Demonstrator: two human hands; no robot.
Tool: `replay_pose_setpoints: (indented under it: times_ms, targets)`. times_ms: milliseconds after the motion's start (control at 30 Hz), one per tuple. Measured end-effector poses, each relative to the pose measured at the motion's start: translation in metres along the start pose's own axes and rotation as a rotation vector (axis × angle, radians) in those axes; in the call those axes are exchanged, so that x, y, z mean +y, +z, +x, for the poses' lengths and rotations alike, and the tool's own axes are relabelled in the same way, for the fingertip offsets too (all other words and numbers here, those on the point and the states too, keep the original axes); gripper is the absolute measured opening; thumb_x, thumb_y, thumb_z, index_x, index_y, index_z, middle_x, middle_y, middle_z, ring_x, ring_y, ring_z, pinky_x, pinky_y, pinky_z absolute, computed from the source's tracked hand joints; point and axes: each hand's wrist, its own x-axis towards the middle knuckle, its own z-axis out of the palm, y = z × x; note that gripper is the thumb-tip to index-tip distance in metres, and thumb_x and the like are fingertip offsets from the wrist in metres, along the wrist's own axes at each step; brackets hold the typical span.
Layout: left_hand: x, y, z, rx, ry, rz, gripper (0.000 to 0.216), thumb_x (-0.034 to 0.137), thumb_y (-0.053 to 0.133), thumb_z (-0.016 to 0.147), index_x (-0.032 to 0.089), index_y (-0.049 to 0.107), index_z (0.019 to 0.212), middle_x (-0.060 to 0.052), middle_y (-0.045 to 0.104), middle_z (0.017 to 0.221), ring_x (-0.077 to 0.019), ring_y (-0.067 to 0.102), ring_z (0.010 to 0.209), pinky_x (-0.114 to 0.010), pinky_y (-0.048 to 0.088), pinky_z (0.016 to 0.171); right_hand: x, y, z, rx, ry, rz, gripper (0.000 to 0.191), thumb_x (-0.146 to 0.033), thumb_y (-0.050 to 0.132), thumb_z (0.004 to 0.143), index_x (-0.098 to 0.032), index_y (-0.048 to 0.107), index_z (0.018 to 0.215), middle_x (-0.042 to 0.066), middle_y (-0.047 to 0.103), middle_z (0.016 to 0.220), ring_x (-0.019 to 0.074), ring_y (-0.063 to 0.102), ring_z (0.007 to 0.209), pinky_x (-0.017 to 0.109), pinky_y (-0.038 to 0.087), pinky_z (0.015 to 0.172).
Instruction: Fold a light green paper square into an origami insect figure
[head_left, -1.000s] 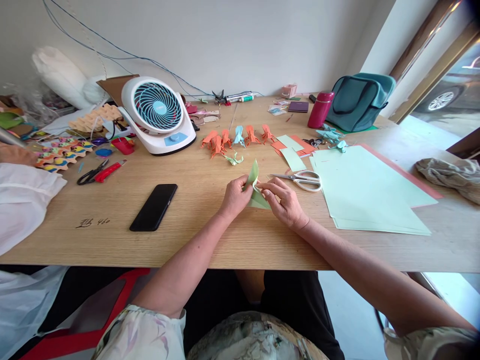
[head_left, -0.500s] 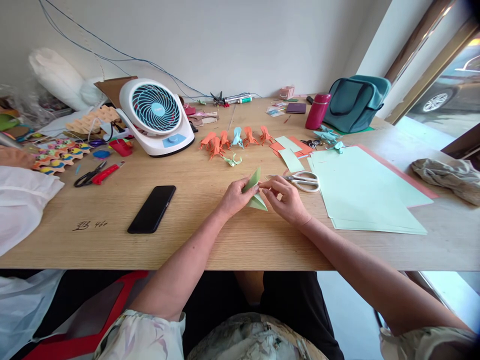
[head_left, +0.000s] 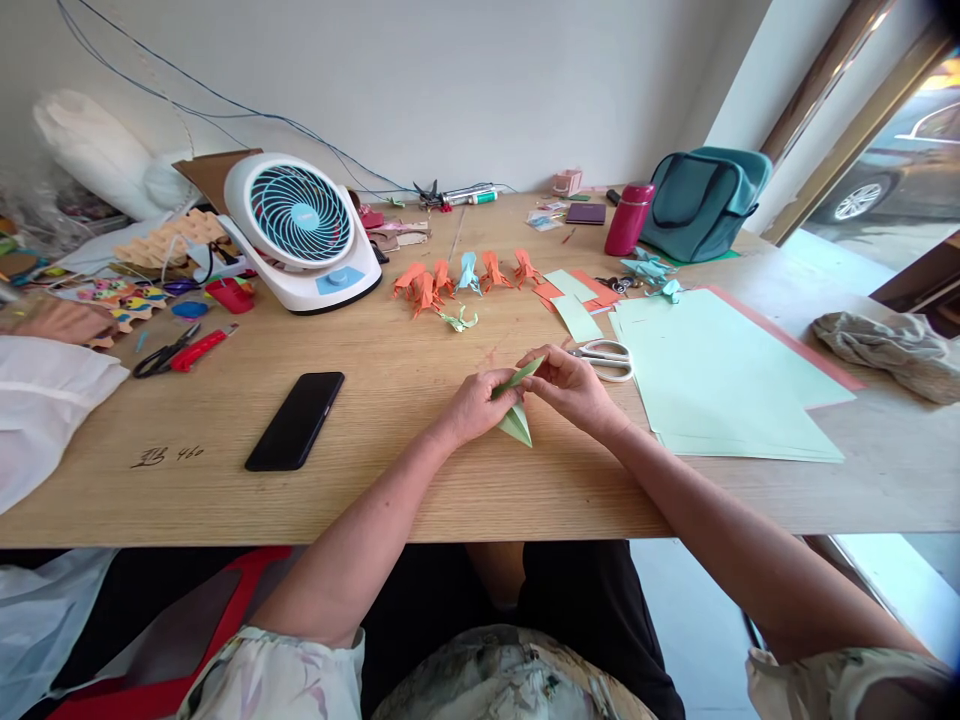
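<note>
A small folded piece of light green paper (head_left: 516,424) is held above the table between both hands. My left hand (head_left: 477,402) is closed on its left side, thumb on top. The fingers of my right hand (head_left: 568,385) pinch its upper right part, where a pointed flap sticks up. Another point hangs down toward me. Just beyond my right hand lie white-handled scissors (head_left: 606,360), their blades mostly hidden behind it. Further off stand orange folded paper figures (head_left: 424,288), a blue one (head_left: 469,272) and a small green one (head_left: 459,319).
Large pale green sheets (head_left: 720,370) lie at right, with cut green strips (head_left: 576,316) near them. A black phone (head_left: 295,421), a red-handled cutter (head_left: 201,349) and a white fan (head_left: 300,225) are at left. Another person's hand (head_left: 71,318) rests at far left. A pink bottle (head_left: 630,220) stands behind.
The green paper has turned in my hands, its upper flap now tilting right. My right fingers have moved up onto that flap. The camera view has shifted slightly.
</note>
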Motion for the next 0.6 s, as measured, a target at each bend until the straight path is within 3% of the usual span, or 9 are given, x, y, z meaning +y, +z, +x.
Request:
replay_pose_setpoints:
  times_ms: [200,400,600]
  targets:
    - [-0.003,0.002,0.001,0.025,0.038,0.139,0.023,0.028,0.053,0.095,0.018,0.07,0.084,-0.001,0.069,0.074,-0.0152,0.062,0.07,-0.024,0.044,0.065,-0.002,-0.001,0.001,0.028,-0.025,-0.005,0.022,-0.036,0.068,0.089,-0.021,0.06,0.103,0.0,0.06,0.08,0.0145,0.06,0.07,0.031,0.052,0.068]
    - [-0.003,0.001,0.001,0.079,0.053,0.335,0.013,0.015,0.06,0.087,0.02,0.071,0.087,-0.002,0.075,0.086,-0.0202,0.068,0.085,-0.034,0.046,0.087,-0.012,-0.017,-0.002,-0.011,-0.365,-0.497,0.009,-0.02,0.059,0.093,-0.022,0.059,0.101,0.002,0.062,0.09,0.0127,0.057,0.069,0.029,0.05,0.069]
    - [-0.001,0.002,-0.001,0.095,0.05,0.48,0.01,0.016,0.061,0.084,0.022,0.069,0.084,-0.002,0.074,0.082,-0.0225,0.067,0.085,-0.044,0.039,0.101,-0.012,-0.031,0.0,-0.043,-0.489,-0.636,0.01,-0.016,0.054,0.096,-0.022,0.061,0.096,0.004,0.063,0.089,0.0145,0.059,0.072,0.029,0.05,0.069]
